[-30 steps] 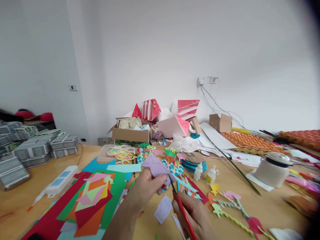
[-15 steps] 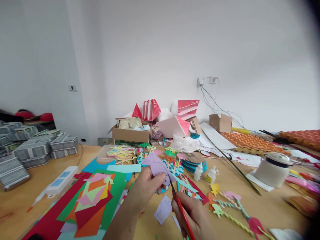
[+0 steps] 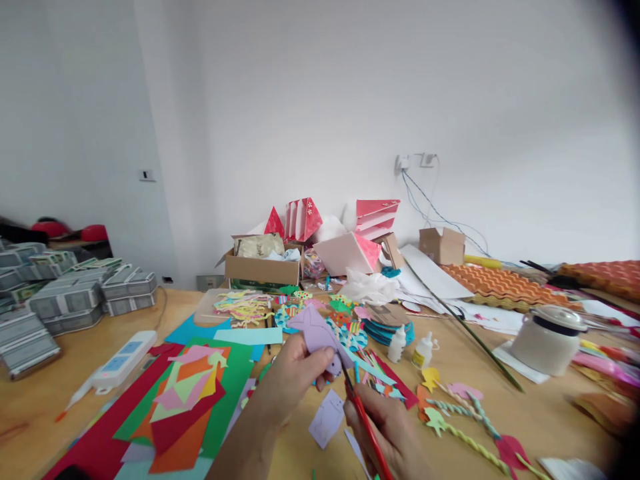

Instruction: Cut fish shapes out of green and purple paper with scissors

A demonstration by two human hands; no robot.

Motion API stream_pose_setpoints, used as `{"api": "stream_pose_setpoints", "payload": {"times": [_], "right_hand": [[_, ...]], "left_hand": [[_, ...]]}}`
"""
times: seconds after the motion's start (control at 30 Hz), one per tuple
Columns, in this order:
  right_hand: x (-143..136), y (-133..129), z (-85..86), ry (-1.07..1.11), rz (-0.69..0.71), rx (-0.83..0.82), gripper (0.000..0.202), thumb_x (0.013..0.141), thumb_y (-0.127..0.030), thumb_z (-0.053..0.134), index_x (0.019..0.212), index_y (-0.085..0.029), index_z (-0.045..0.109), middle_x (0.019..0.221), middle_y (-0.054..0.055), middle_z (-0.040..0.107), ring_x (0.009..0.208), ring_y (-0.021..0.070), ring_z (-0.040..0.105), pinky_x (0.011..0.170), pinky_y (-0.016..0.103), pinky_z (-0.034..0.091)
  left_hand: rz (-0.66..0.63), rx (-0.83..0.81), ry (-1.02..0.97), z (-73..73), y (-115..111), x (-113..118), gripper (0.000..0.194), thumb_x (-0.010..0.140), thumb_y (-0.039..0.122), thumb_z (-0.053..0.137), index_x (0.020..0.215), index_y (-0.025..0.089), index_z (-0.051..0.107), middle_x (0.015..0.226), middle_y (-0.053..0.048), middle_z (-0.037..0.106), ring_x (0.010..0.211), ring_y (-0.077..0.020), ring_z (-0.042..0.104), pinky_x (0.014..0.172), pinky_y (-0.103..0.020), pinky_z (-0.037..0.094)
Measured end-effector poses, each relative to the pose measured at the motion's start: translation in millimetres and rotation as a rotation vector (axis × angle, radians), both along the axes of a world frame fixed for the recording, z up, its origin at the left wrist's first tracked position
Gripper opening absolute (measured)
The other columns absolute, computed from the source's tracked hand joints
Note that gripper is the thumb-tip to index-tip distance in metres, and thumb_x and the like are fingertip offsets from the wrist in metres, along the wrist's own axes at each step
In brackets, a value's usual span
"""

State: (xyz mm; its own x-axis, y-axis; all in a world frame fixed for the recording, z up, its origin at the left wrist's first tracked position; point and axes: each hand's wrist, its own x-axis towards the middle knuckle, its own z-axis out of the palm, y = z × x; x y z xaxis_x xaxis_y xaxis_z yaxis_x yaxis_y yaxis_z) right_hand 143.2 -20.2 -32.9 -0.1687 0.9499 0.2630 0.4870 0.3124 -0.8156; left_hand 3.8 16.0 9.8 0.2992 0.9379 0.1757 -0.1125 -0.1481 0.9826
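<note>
Pinched in my left hand is a piece of lilac paper with a fish outline drawn on it, held up over the table. My right hand grips red-handled scissors, and their dark blades meet the lower right edge of the lilac paper. Below the hands lies another lilac paper piece with drawn lines. A thin lilac scrap rests beside my right hand, partly hidden by it.
Stacked coloured paper lies left, near a white power strip and bundled packs. Two glue bottles, braided paper strings and a lidded white pot stand or lie right. A cardboard box sits behind.
The lilac paper and scissors have shifted very slightly, the scissors staying at the paper's edge. Both hands keep their grips; otherwise the scene is nearly the same.
</note>
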Motion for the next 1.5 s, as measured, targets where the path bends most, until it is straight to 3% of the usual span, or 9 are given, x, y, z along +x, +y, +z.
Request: {"api": "stream_pose_setpoints", "payload": {"times": [0.4, 0.67, 0.87, 1.07, 1.27, 1.5], "right_hand": [[1, 4, -5.3, -0.007, 0.005, 0.036, 0.032, 0.081, -0.035, 0.039, 0.053, -0.022, 0.029, 0.047, -0.007, 0.026, 0.042, 0.0095, 0.034, 0.041, 0.021, 0.026], [-2, -4, 9.5, 0.147, 0.090, -0.164, 0.031, 0.079, -0.042, 0.040, 0.057, -0.022, 0.035, 0.043, -0.009, 0.031, 0.031, 0.0063, 0.034, 0.032, 0.016, 0.029], [0, -2, 3.3, 0.153, 0.054, -0.146, 0.032, 0.080, -0.041, 0.042, 0.056, -0.021, 0.036, 0.041, -0.010, 0.029, 0.030, 0.0055, 0.033, 0.032, 0.014, 0.025], [-1, 0, -3.5, 0.180, 0.023, -0.170, 0.037, 0.079, -0.050, 0.042, 0.057, -0.021, 0.037, 0.040, -0.010, 0.028, 0.030, 0.0054, 0.031, 0.031, 0.015, 0.025], [-1, -2, -0.5, 0.219, 0.026, -0.152, 0.041, 0.079, -0.054, 0.043, 0.055, -0.022, 0.034, 0.040, -0.010, 0.029, 0.029, 0.0055, 0.031, 0.030, 0.016, 0.023], [-4, -5, 1.8, 0.239, 0.026, -0.139, 0.041, 0.079, -0.056, 0.037, 0.059, -0.021, 0.039, 0.042, -0.010, 0.031, 0.032, 0.0060, 0.031, 0.033, 0.016, 0.028]], "left_hand": [[-0.046, -0.021, -0.029, -2.0, 3, 0, 0.018, 0.074, 0.028, 0.048, 0.065, 0.013, 0.052, 0.049, 0.002, 0.051, 0.044, -0.0077, 0.045, 0.041, -0.018, 0.031], [-0.045, -0.038, 0.006, -0.7, 2, 3, 0.020, 0.074, 0.029, 0.047, 0.062, 0.014, 0.053, 0.046, 0.003, 0.048, 0.039, -0.0059, 0.040, 0.037, -0.017, 0.027], [-0.026, -0.052, -0.056, 0.8, -3, 11, 0.020, 0.073, 0.029, 0.048, 0.059, 0.014, 0.052, 0.043, 0.003, 0.046, 0.037, -0.0052, 0.037, 0.037, -0.017, 0.024], [-0.021, -0.062, -0.090, 2.3, -4, 13, 0.020, 0.072, 0.027, 0.048, 0.057, 0.014, 0.051, 0.042, 0.003, 0.045, 0.036, -0.0050, 0.036, 0.036, -0.017, 0.024], [-0.035, -0.080, -0.096, -1.4, -1, 12, 0.021, 0.073, 0.026, 0.046, 0.056, 0.014, 0.051, 0.043, 0.003, 0.046, 0.037, -0.0051, 0.037, 0.036, -0.017, 0.024], [-0.040, -0.088, -0.134, -1.2, -3, 15, 0.022, 0.073, 0.029, 0.049, 0.058, 0.014, 0.053, 0.042, 0.004, 0.045, 0.036, -0.0045, 0.036, 0.036, -0.017, 0.024]]}}
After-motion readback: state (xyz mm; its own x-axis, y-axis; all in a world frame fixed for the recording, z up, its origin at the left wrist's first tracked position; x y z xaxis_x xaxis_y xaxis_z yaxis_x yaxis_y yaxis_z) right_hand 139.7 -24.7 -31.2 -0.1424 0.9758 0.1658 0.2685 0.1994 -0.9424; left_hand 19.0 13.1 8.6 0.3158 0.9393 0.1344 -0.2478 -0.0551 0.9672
